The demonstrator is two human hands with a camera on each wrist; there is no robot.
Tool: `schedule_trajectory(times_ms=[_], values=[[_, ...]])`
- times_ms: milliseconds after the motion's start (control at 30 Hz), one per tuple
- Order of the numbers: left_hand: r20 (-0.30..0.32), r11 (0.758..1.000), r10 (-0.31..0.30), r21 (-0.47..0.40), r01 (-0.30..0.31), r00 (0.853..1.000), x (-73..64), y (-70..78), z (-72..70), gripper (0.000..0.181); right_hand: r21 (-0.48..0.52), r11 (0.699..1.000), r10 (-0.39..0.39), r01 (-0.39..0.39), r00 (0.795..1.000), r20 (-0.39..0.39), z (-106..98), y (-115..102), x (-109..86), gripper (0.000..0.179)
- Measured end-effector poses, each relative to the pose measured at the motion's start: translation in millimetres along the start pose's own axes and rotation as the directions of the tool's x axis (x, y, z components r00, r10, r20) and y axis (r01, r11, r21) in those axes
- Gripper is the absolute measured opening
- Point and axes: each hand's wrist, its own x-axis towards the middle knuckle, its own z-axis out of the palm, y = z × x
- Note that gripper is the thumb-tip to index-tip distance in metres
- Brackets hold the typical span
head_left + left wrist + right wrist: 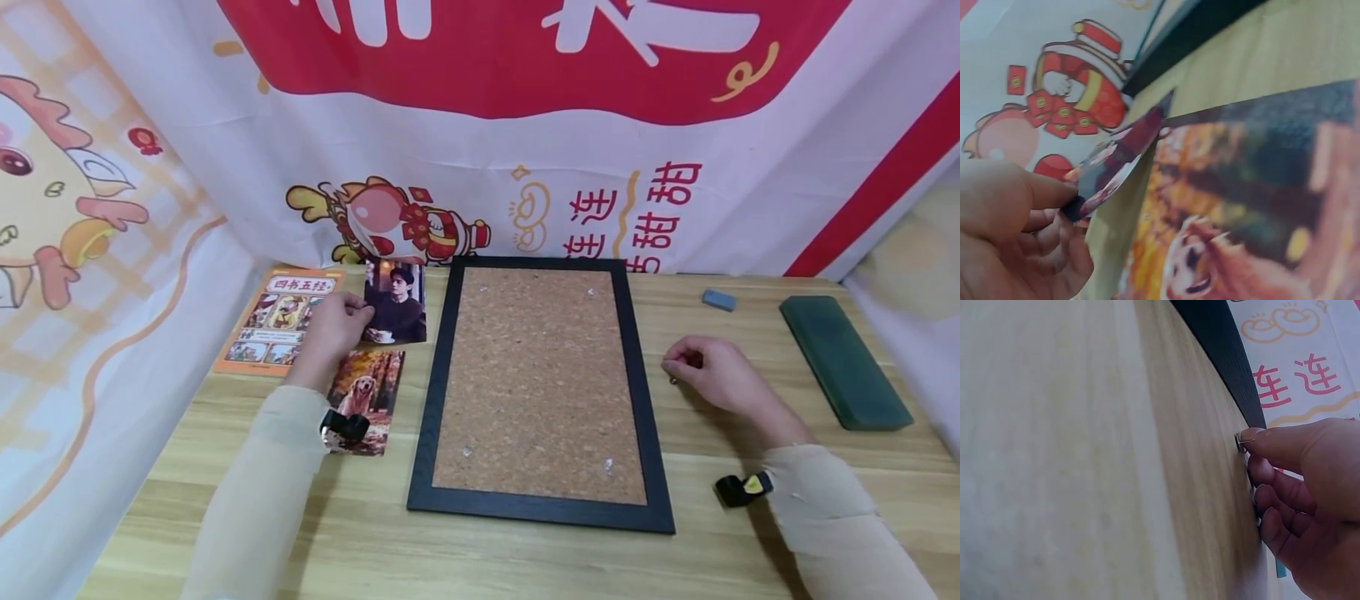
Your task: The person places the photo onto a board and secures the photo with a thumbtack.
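Note:
My left hand (341, 325) pinches the left edge of a photo (397, 304) of a seated person in a dark sweater with a cup. In the left wrist view this photo (1116, 159) is tilted and slightly bent. Below it lies a photo of a golden dog (371, 387), partly covered by my wrist. A cork board (540, 383) with a black frame lies in the middle, a small shiny clear bit near each corner. To its right, my right hand (708, 371) pinches a thumbtack (1242, 442) close over the table, its thin point showing beside the thumb.
An orange-edged booklet (251, 337) lies at the left, partly behind my left hand. At the right are a small blue block (719, 300) and a long dark green case (843, 362). A printed cloth (525, 142) hangs behind the wooden table (540, 558).

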Motion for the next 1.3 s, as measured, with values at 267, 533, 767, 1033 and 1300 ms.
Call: schedule_trajectory(times_ms=[267, 533, 767, 1033, 1300], values=[[0.012, 0.991, 0.066, -0.121, -0.064, 0.998, -5.8, -5.2, -13.6, 0.042, -0.003, 1.0, -0.005, 0.005, 1.0, 0.016, -1, -2, 0.3, 0.013], [0.048, 0.983, 0.109, -0.157, -0.1, 0.993, -8.8, -4.0, -16.3, 0.052, -0.004, 1.0, 0.019, -0.019, 0.999, 0.044, -2, -2, -0.1, 0.015], [0.055, 0.977, 0.109, -0.19, -0.097, 0.993, -14.1, -3.7, -17.8, 0.045, 0.009, 1.0, 0.03, -0.03, 0.999, 0.033, -5, -2, -2.1, 0.018], [0.027, 0.973, 0.099, -0.212, -0.091, 0.995, -17.8, -3.1, -12.4, 0.039, 0.045, 0.996, 0.078, -0.08, 0.997, 0.026, -6, -6, -3.4, 0.02], [0.088, 0.949, 0.125, -0.302, -0.093, 0.988, -21.9, 6.5, -4.3, 0.041, 0.064, 0.995, 0.075, -0.076, 0.997, 0.016, -6, -10, -3.6, 0.02]])
